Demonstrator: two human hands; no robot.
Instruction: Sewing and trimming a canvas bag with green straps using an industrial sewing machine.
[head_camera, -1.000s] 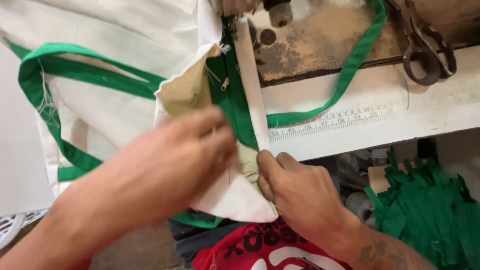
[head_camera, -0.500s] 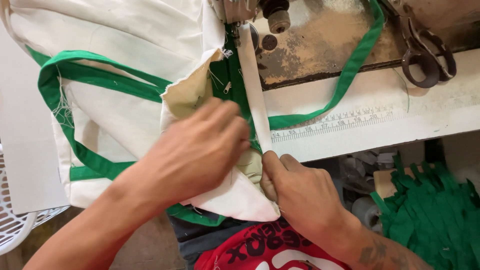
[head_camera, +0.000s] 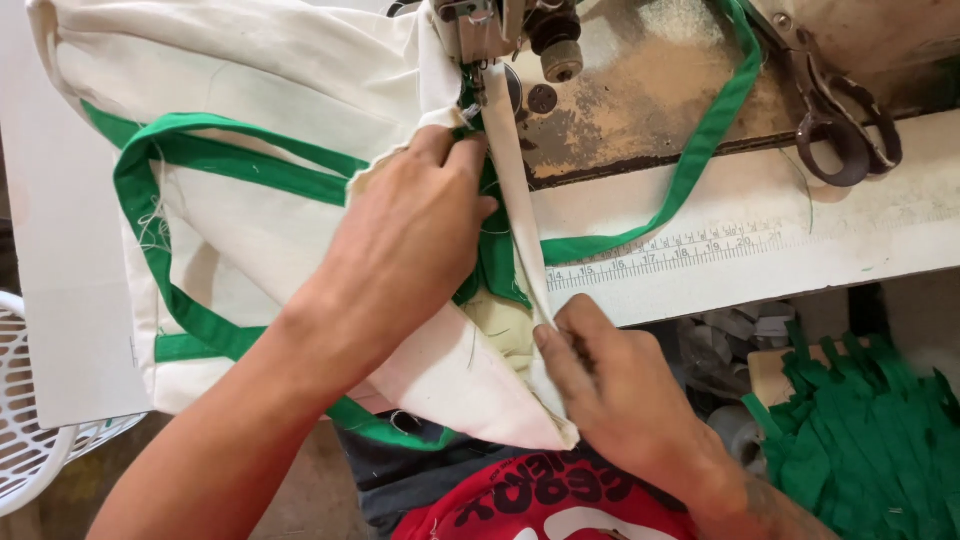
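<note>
A cream cloth bag (head_camera: 270, 90) with green trim lies across the sewing table, its edge under the presser foot of a sewing machine (head_camera: 480, 30). My left hand (head_camera: 410, 230) presses flat on the folded cloth, fingertips just below the needle. Nearer me, my right hand (head_camera: 620, 385) pinches the same cream seam edge at the table's front. A green binding strip (head_camera: 700, 150) runs from the machine across the table to the seam.
Black-handled scissors (head_camera: 835, 120) lie at the back right on the worn machine bed. A ruler strip (head_camera: 680, 250) is fixed along the table's front. A heap of green strips (head_camera: 870, 440) sits lower right; a white plastic basket (head_camera: 30, 440) stands lower left.
My left hand has slid up the cloth toward the needle, and the bag has moved up with it. My right hand stays pinching the lower seam edge.
</note>
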